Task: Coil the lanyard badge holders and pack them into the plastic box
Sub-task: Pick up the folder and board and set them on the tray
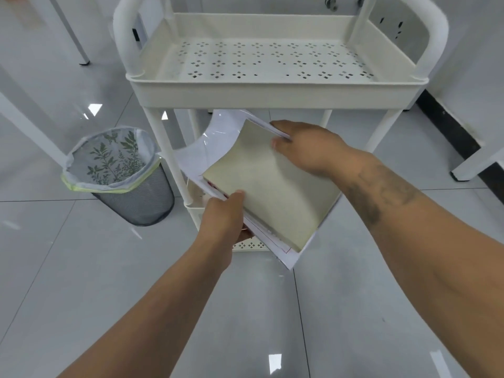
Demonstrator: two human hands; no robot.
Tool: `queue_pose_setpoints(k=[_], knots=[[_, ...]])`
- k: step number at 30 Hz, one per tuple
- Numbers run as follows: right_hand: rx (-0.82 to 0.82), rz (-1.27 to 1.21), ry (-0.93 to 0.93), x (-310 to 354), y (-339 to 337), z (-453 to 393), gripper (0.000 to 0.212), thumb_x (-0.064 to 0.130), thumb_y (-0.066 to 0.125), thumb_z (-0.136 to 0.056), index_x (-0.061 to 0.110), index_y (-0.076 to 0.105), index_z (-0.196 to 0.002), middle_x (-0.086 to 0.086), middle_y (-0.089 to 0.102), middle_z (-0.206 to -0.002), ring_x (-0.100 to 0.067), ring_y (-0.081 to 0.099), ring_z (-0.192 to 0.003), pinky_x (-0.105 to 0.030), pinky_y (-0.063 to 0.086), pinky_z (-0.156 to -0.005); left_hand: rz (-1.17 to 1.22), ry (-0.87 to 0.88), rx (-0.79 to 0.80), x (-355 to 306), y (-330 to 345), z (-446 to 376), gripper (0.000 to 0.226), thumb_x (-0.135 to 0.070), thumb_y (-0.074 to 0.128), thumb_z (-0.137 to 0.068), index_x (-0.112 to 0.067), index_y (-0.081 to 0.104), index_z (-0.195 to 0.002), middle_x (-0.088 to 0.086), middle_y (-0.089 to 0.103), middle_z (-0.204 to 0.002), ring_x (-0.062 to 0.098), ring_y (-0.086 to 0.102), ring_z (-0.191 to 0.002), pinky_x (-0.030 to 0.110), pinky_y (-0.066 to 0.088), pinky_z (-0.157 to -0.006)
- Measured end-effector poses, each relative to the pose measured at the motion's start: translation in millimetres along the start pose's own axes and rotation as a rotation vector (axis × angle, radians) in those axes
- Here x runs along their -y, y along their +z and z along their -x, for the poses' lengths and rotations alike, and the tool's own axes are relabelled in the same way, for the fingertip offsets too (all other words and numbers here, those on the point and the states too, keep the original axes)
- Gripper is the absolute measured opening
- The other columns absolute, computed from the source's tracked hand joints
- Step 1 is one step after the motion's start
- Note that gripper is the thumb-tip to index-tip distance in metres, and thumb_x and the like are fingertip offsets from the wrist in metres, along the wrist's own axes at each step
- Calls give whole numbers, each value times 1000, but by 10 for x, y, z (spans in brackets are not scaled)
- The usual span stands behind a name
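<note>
A person stands over a white cart on a tiled floor, both hands gripping a stack of papers between the cart's top tray and its lower shelf. To the left of the cart sits a mesh wastebasket lined with a leaf-printed bag. Just in front of the cart's left leg, the left hand pinches the near left corner of the stack, thumb on top and fingers curled underneath. The stack itself, topped by a pale green-grey sheet with white pages and a clear plastic sleeve below, hangs tilted above the lower shelf. At the stack's far right edge, under the front rim of the top tray, the right hand clamps the papers, its fingers wrapped over the edge. The top tray holds nothing that can be seen.

No lanyard badge holders and no plastic box appear anywhere in view; they may lie under the papers on the lower shelf, but that cannot be told. The step in hand looks like clearing or shifting the papers to reach them. Doing it well means keeping both grips firm so loose sheets do not slide out, drawing the stack level past the cart's legs, and setting it somewhere flat before searching the shelf.
</note>
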State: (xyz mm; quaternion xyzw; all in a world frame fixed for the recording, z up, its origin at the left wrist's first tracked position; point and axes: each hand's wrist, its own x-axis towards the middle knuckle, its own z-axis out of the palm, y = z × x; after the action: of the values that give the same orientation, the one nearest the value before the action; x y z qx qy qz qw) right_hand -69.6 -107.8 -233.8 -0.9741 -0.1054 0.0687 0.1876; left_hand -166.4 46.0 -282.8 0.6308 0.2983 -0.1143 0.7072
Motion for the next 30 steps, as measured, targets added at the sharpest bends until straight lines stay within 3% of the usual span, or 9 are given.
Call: queue_pose_setpoints(k=[3, 7, 12, 15, 17, 19, 22, 26, 30], knots=[[20, 18, -17, 10, -55, -136, 27, 42, 41, -99, 38, 52, -124, 8, 59, -112, -22, 55, -108, -33, 41, -82, -26, 18, 2, -9, -22, -50, 20, -28, 62, -95, -8, 62, -93, 7, 65, -78, 19, 68, -61, 28, 61, -55], [36, 62, -5, 0, -123, -288, 19, 49, 43, -97, 47, 57, -109, 13, 60, -98, -15, 55, -92, -28, 40, -72, -61, 2, 41, -15, -7, -113, 26, -36, 71, -88, -11, 64, -82, 4, 68, -66, 14, 56, -48, 28, 58, -51], [0, 89, -10, 5, -12, -586, 40, 49, 51, -96, 35, 52, -133, 2, 55, -123, -20, 52, -118, -26, 38, -89, 25, -129, 109, 5, 174, -210, 26, -36, 66, -92, -10, 65, -93, 11, 77, -78, 12, 48, -39, 24, 50, -43], [-10, 71, -25, -12, 77, -707, 33, 41, 51, -98, 23, 55, -126, -2, 53, -134, -24, 48, -125, -26, 34, -95, 95, -207, 188, -21, 306, -263, 23, -29, 57, -98, -7, 62, -100, 13, 77, -80, 12, 44, -37, 19, 46, -37], [-9, 73, -58, -39, 157, -779, 20, 35, 50, -99, 29, 57, -116, -1, 56, -131, -22, 48, -125, -22, 31, -89, 126, -271, 240, -30, 373, -314, 25, -26, 51, -101, -3, 61, -101, 14, 76, -77, 11, 43, -34, 16, 44, -35], [-4, 89, -115, -64, 255, -850, 32, 29, 51, -97, 34, 57, -128, 4, 56, -135, -18, 49, -124, -19, 30, -86, 123, -328, 265, -18, 409, -355, 31, -24, 46, -103, 3, 60, -106, 15, 75, -75, 10, 43, -32, 15, 45, -35], [16, 82, -143, -129, 415, -915, 45, 24, 56, -93, 39, 53, -136, 6, 54, -141, -17, 48, -127, -21, 33, -99, 98, -362, 301, -1, 382, -353, 38, -19, 43, -104, 11, 58, -121, 16, 76, -76, 11, 46, -33, 15, 46, -37], [40, 109, -165, -240, 654, -960, 50, 27, 55, -93, 40, 46, -141, 0, 56, -138, -22, 43, -128, -32, 32, -107, 29, -264, 301, -17, 324, -280, 28, -18, 50, -99, 3, 65, -111, 15, 77, -83, 16, 53, -41, 19, 50, -43], [-16, 168, -182, -267, 707, -895, 54, 31, 51, -95, 34, 37, -148, 4, 47, -147, -22, 34, -137, -38, 26, -113, -176, 74, 174, -7, 282, -188, 16, -21, 57, -94, -11, 69, -99, 3, 77, -85, 15, 62, -56, 27, 55, -56]])
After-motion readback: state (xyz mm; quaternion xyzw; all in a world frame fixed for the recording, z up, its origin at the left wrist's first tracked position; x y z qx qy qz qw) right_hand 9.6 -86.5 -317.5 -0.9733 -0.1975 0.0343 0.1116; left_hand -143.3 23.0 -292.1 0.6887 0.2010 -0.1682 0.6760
